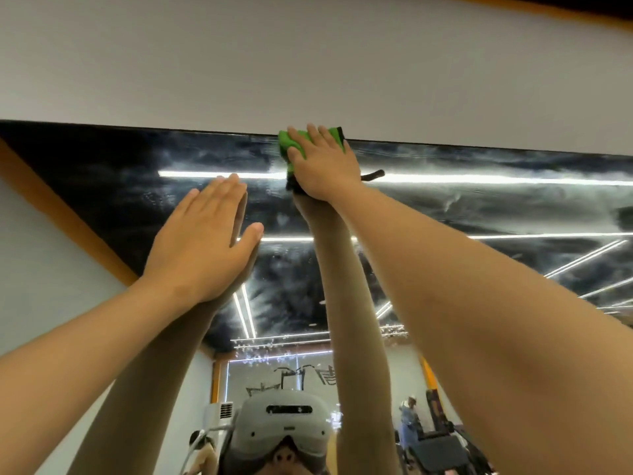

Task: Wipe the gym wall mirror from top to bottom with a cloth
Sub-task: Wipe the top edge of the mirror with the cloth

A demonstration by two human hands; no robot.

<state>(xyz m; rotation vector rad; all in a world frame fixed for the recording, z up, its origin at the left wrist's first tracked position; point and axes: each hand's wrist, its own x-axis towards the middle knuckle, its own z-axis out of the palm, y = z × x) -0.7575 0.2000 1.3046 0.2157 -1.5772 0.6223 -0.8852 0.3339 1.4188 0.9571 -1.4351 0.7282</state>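
The wall mirror [479, 207] fills the middle of the head view, its top edge running under a white wall. Streaky wet smears cover its upper part. My right hand [323, 164] presses a green cloth [286, 145] flat against the glass right at the mirror's top edge, fingers straight over the cloth. A dark strap or cloth edge sticks out to the right of that hand. My left hand [202, 241] lies flat on the glass lower and to the left, fingers straight and together, holding nothing. Both arms reach up and are mirrored in the glass.
A white wall [308, 63] lies above the mirror. An orange-trimmed wall edge [68, 228] borders the mirror on the left. The reflection shows ceiling light strips, my headset, gym equipment and a person far back at lower right.
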